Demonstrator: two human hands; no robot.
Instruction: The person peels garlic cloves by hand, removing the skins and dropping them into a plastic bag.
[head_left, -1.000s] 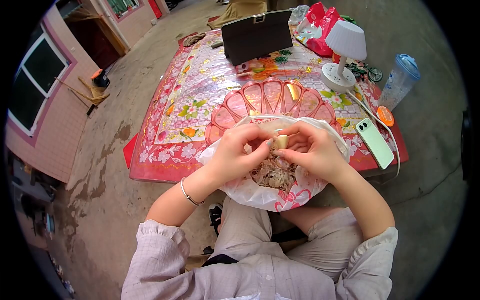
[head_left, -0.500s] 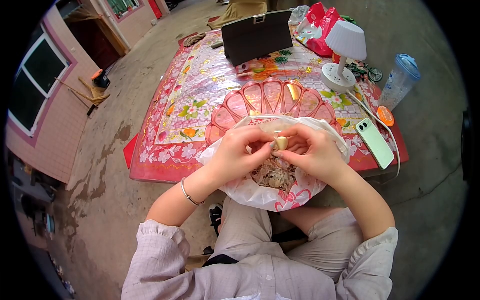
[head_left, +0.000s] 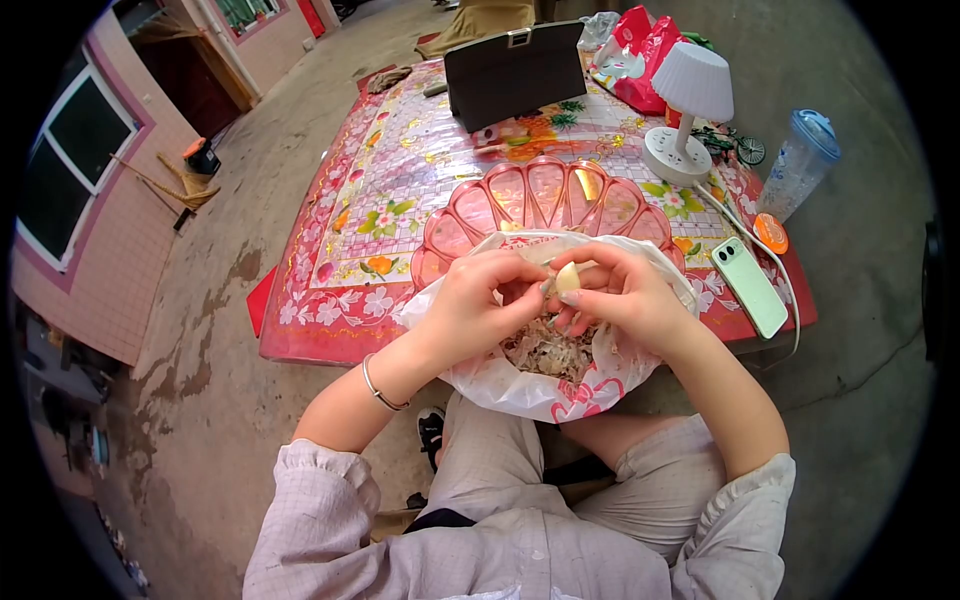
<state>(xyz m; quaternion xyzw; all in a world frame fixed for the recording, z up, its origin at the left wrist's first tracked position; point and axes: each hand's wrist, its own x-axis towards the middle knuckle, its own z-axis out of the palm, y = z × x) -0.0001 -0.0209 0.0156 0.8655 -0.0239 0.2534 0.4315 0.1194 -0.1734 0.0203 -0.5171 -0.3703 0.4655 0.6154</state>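
A pale peeled garlic clove (head_left: 569,277) is pinched between the thumb and fingers of my right hand (head_left: 635,300). Just to its left, my left hand (head_left: 480,300) has its thumb and forefinger pressed together, close to the clove. Whatever sits in that left pinch is too small to make out. Both hands hover over a white plastic bag (head_left: 490,388) with pink print, its mouth wide. Dry, papery garlic skins (head_left: 548,352) lie inside it. Behind the bag, a clear pink scalloped tray (head_left: 520,190) is partly covered by it.
A dark tablet case (head_left: 515,75) stands at the back of the flowered table (head_left: 310,290). On the right are a white lamp (head_left: 690,85), a light green phone (head_left: 750,288), a white cable, an orange round item (head_left: 771,232) and a blue-lidded cup (head_left: 800,160). A red bag (head_left: 650,60) lies behind the lamp.
The clove has turned more upright in my right fingers. My right thumb has shifted up and away from my left fingertips, and the right lower fingers have loosened a little.
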